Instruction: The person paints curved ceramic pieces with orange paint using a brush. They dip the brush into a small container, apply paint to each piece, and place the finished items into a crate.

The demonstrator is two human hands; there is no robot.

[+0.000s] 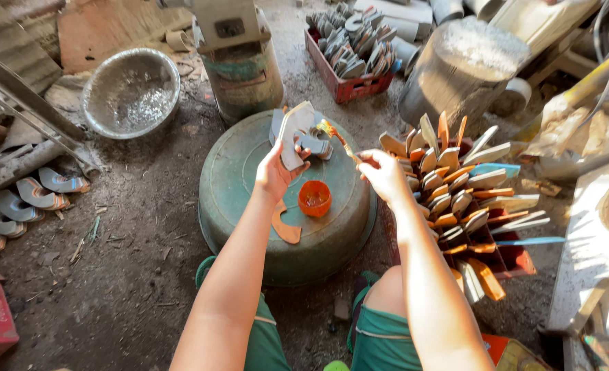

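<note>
Hands first: your left hand (275, 172) is clenched around one pale, flat shoe-sole piece (292, 135), holding it upright above the upturned green basin (249, 206). Your right hand (381, 173) pinches one small brush (337, 139), its orange-wet tip touching the edge of that sole piece.

On the basin's flat bottom you have one small orange cup (315, 198) of glue or paint, just below the held piece, and one brown curved cut-out (283, 224) lying flat beside your left forearm. A few grey pieces (315, 144) lie stacked behind the held one; their exact number is hidden.

To your right one red crate (517, 260) is packed with upright sole pieces (455, 185), tan, orange and a couple blue, far too many and too overlapped to count. A second red crate (349, 86) farther back holds grey curved parts. One metal bowl (131, 91) sits on the dirt floor at upper left, one round stump (461, 65) at upper right. Along the left edge about five curved strap pieces (40, 196) lie in a row on the ground. Both your knees show in green shorts (380, 340).
</note>
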